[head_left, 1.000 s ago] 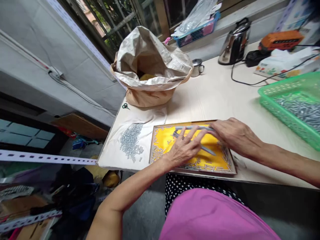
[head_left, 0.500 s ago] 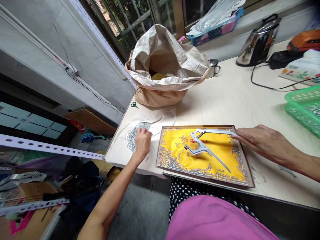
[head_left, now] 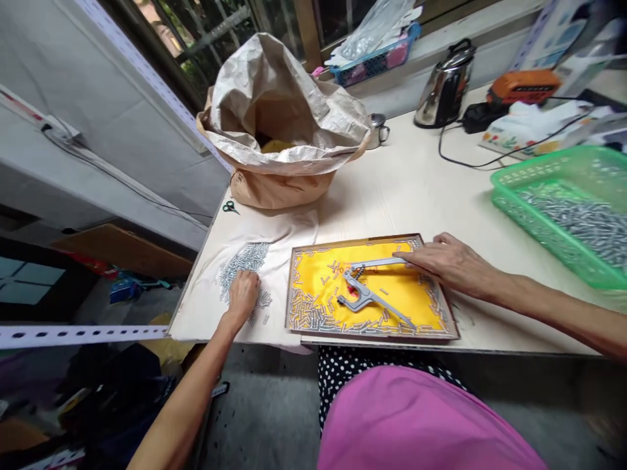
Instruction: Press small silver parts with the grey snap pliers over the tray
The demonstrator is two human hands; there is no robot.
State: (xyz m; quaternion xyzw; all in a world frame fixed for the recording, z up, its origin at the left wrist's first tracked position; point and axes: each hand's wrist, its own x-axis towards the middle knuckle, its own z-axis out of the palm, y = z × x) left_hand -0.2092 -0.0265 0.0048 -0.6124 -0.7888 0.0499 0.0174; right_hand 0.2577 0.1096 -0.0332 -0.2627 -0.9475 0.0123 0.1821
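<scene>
Toward back left corner of bench (head_left: 416, 189): crumpled paper bag (head_left: 284, 189), open-mouthed; scissors (head_left: 230, 207) by left edge. Near back edge: shiny kettle (head_left: 443, 88). Farther right: green plastic basket (head_left: 543, 241). Along front edge: shallow yellow-bottomed tray (head_left: 411, 297), strewn with pins (head_left: 313, 320). Gripped in right hand (head_left: 450, 264): one handle of grey metal pliers (head_left: 363, 297), spread over tray. Under curled left hand (head_left: 244, 292): pin heap (head_left: 241, 263) on wrinkled cloth (head_left: 277, 281), off tray's left edge; cannot tell if holding any.

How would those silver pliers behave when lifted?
The silver pliers look metallic, so probably stiff and fairly heavy for their size. With the right hand on only one handle, the other may swing, though the dark spring might limit that.
</scene>
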